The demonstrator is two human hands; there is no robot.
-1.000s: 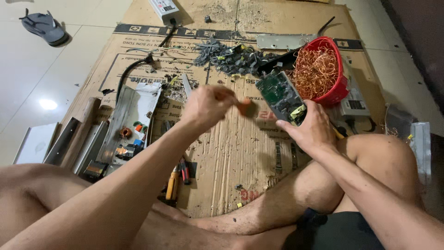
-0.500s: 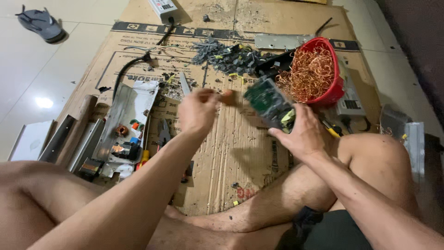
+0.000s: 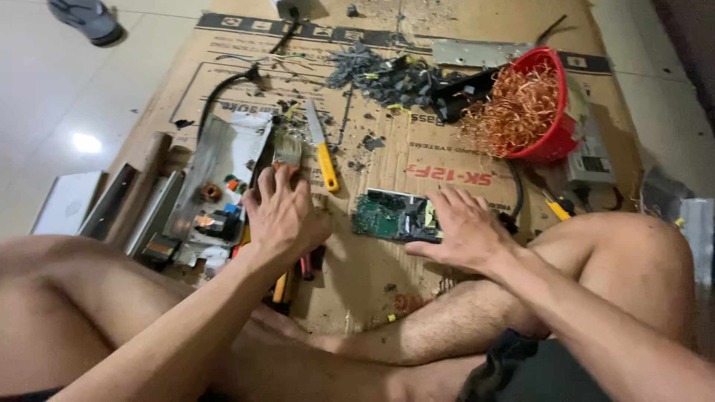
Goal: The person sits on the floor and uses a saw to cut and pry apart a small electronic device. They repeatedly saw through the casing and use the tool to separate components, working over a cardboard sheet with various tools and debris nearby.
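While the green circuit board (image 3: 393, 217) lies flat mid-cardboard (image 3: 223, 59), the right hand (image 3: 462, 227) presses it, open-palmed; the left hand (image 3: 281, 212) reaches, fingers spread, for the paintbrush (image 3: 287, 149). Best keep the board pinned firmly.

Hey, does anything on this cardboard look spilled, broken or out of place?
Yes. Dark broken bits lie scattered over the cardboard beside the red bowl, which is tilted and heaped with copper wire. The right hand rests on a bare green circuit board.
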